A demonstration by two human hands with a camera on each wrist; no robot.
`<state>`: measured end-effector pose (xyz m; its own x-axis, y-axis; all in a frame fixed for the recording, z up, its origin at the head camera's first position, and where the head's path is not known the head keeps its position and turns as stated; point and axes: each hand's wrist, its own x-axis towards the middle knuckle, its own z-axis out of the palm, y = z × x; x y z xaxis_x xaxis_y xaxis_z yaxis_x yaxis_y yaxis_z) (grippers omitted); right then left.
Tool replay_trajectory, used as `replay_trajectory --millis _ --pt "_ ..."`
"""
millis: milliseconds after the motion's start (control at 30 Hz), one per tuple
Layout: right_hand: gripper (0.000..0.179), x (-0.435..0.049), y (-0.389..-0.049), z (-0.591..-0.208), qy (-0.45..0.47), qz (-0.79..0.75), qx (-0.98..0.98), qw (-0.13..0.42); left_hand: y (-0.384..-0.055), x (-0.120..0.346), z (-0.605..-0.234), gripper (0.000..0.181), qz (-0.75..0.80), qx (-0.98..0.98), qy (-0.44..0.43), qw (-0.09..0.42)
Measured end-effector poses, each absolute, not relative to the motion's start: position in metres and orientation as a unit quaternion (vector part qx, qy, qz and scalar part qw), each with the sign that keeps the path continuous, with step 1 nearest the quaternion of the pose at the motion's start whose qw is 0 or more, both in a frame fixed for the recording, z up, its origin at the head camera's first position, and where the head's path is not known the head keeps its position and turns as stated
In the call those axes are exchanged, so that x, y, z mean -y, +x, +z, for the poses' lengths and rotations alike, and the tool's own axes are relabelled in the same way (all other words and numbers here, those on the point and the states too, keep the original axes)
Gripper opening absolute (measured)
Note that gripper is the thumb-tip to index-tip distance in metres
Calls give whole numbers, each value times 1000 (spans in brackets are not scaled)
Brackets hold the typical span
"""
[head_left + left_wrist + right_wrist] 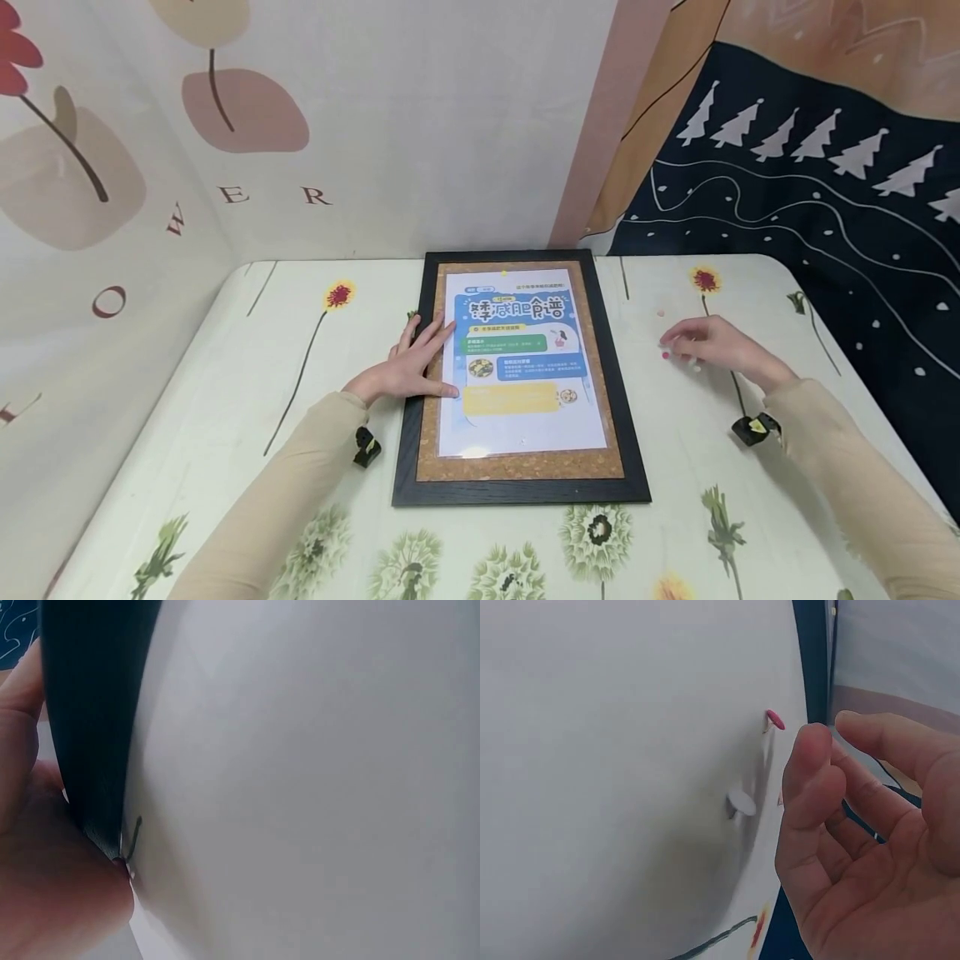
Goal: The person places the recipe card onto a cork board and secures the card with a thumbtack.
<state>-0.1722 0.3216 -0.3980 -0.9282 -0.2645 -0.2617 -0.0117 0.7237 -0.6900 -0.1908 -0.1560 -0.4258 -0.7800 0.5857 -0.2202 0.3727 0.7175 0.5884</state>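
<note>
A black-framed cork board (pixel 517 490) lies on the table with a printed poster (pixel 517 433) on its cork. At the poster's top edge shows a yellow thumbtack (pixel 504 273). My left hand (pixel 405 367) rests on the board's left side, fingers spread over the frame and the poster's edge. In the left wrist view, that hand (pixel 60 877) lies against the dark frame edge (pixel 94 712). My right hand (pixel 716 343) hovers over loose thumbtacks, fingers bent and nothing seen between them. Near its fingertips are a pink thumbtack (pixel 776 719) and a white thumbtack (pixel 741 802).
A flower-printed white cloth (pixel 315 492) covers the table. Beyond the right hand lies a small pale pink tack (pixel 660 313). Printed curtains (pixel 420 125) hang behind and at the left, and a dark one with white trees (pixel 787 192) at the right.
</note>
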Motion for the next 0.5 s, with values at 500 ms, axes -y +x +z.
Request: replay_trajectory --millis 500 --pt "33 -338 -164 -406 -60 -355 -918 166 -190 156 -426 106 268 -905 263 201"
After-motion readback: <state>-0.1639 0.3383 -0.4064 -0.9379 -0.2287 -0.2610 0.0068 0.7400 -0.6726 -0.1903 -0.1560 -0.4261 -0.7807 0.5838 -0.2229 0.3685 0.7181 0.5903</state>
